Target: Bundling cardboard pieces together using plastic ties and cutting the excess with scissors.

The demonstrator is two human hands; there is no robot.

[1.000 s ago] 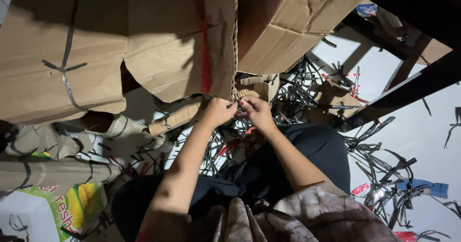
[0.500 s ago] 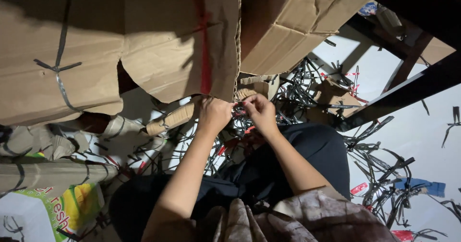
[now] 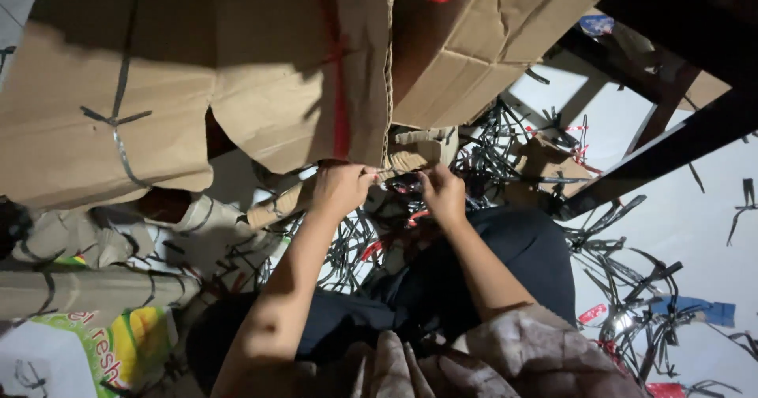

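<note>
Two big brown cardboard boxes (image 3: 197, 90) (image 3: 489, 43) loom overhead; a green-and-yellow printed carton (image 3: 103, 347) lies lower left.

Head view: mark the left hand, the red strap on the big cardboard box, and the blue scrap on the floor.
left hand (image 3: 341, 189), head view, back of the hand.
red strap (image 3: 339, 122), head view, mid-length on the box face.
blue scrap (image 3: 695, 309), head view, its middle.

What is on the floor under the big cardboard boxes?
Below the cardboard boxes lies a tangle of cut black strapping bands and some red ones, plus torn cardboard pieces. The left hand and right hand work there. Whatever lies directly beneath the boxes is covered.
</note>
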